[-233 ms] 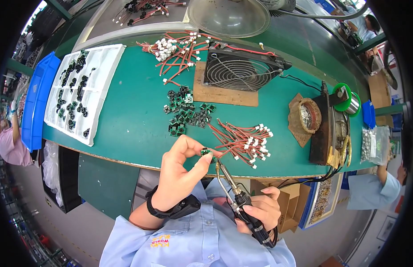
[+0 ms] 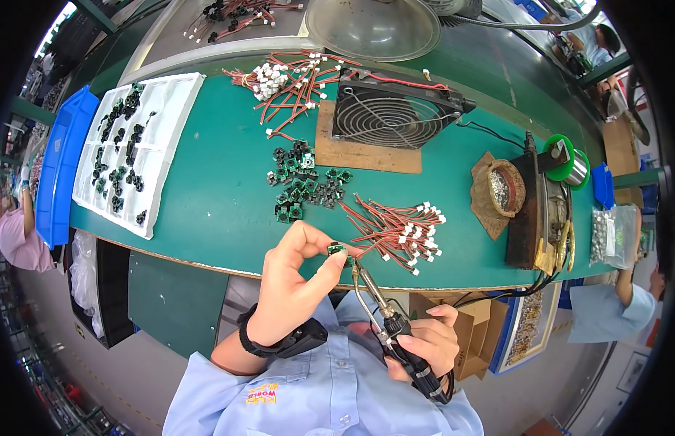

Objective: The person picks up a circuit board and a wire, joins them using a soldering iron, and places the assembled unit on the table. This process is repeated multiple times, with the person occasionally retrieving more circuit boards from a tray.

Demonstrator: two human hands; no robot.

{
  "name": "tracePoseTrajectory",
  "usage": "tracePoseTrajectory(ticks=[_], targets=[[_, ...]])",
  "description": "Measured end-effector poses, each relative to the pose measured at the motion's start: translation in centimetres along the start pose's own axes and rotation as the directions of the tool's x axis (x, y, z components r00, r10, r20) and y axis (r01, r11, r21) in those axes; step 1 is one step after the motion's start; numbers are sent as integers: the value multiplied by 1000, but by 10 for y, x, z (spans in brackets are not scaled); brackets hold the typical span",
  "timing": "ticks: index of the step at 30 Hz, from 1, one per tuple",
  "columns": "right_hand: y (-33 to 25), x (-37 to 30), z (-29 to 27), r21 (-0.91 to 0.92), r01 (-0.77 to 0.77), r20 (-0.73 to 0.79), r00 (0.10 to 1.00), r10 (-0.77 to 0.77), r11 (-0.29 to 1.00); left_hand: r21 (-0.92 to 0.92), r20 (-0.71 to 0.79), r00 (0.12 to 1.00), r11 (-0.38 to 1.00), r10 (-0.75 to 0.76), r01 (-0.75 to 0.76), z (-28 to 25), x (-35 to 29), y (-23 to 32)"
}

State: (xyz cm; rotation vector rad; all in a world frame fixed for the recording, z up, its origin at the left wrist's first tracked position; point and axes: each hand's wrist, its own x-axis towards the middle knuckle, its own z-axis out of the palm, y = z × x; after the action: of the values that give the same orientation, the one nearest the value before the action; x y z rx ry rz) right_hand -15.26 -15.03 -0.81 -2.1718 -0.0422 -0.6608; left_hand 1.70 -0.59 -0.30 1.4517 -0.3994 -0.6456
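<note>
Between the thumb and forefinger of my left hand (image 2: 297, 280) is a small green circuit board (image 2: 336, 248) with black parts, held over the bench's near edge. My right hand (image 2: 427, 345) grips the black handle of a soldering iron (image 2: 388, 314), which has a thin metal tube along its side. The iron's tip meets or nearly meets the right side of the board. Just beyond lies a bunch of red-and-black wires with white connectors (image 2: 406, 231). Several similar small boards (image 2: 297, 182) are heaped farther off, left of the wires.
A black fan (image 2: 395, 112) stands on a wooden board at the back. To the right are a dish of solder (image 2: 503, 190) and a green solder spool (image 2: 563, 161). A white tray of parts (image 2: 170, 120) and a blue bin (image 2: 57, 174) sit left. More wires (image 2: 279, 81) lie behind.
</note>
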Motion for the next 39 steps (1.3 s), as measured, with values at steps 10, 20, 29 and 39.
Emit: tracePoseTrajectory(ticks=[10,20,29,39], targets=[[0,-2,-1,-26,4,14,1000,-4,1000,9,7,1000,1000,-2,2,0,-1,1],[-2,-3,-2,-50,10,23,1000,-9,999,-1,5,1000,1000,21,-21,1,-1,3],[-5,-4,-2,-53,11,20,1000,-10,999,-5,4,999,999,44,-44,1,-2,4],[-6,-8,-2,-64,16,24,1000,-15,998,-74,6,1000,997,31,-30,1,-3,5]])
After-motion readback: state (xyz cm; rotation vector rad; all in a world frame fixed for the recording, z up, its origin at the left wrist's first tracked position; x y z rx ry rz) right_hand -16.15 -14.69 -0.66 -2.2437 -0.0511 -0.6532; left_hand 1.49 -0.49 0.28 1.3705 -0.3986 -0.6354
